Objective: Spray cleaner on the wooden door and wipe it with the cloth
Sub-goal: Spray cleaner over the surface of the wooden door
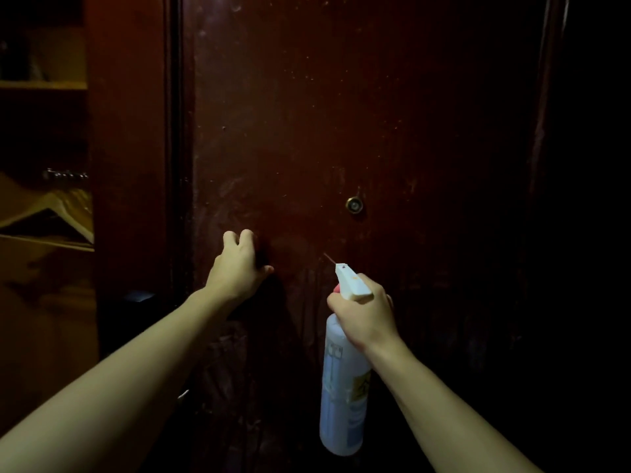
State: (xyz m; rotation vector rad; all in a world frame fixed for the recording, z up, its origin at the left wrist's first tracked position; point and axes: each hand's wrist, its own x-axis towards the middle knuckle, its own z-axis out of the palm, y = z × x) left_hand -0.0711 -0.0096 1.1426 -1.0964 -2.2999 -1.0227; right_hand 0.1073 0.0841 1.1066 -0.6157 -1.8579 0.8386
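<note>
While the scene is seen from the head view in dim light, the dark red-brown wooden door [341,114] is spread across the middle of the frame, with pale smears and specks on its surface. A small brass peephole [354,204] is set into it right of centre. The left hand [239,268] is held against the door at centre left, its fingers curled over something dark; whether a cloth is gripped there cannot be told, since the spot is lost in shadow. The right hand [363,315] is wrapped round the neck of a spray bottle [343,387] at lower centre, the fingers curled about the trigger. The bottle is held upright, its pale blue body hanging below the hand, and its white nozzle is pointed up and left toward the door, close to the surface. At the left edge of the frame, wooden shelves [44,85] are seen, with pale wooden hangers [65,209] below them.
</note>
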